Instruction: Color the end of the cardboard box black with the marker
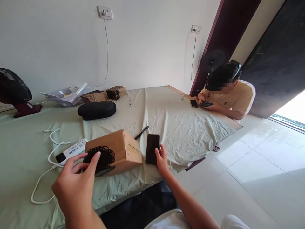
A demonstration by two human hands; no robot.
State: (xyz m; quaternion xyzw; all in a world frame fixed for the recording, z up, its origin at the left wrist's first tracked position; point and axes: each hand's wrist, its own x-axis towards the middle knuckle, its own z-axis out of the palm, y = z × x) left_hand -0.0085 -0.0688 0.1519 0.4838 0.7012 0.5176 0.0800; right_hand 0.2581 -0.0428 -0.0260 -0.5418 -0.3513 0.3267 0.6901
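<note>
My left hand point(77, 181) is at the near left end of a cardboard box point(107, 142), its thumb and fingers apart in front of a black scribbled patch point(106, 158). No held object shows between those fingers, though the dark patch makes the gap hard to read. My right hand point(162, 159) grips a smartphone point(152, 146) by its right edge, thumb over the dark screen. The phone is just right of the box, at the table's front side. A black pen point(141, 132) lies behind them, between box and phone.
A green cloth covers the table point(128, 119). A white power strip point(73, 151) with a looping cable lies left. Behind are a black case point(97, 110), two smaller boxes point(116, 92), a plastic basket point(63, 99) and a fan point(15, 89). A person point(228, 95) sits far right, holding a dark object.
</note>
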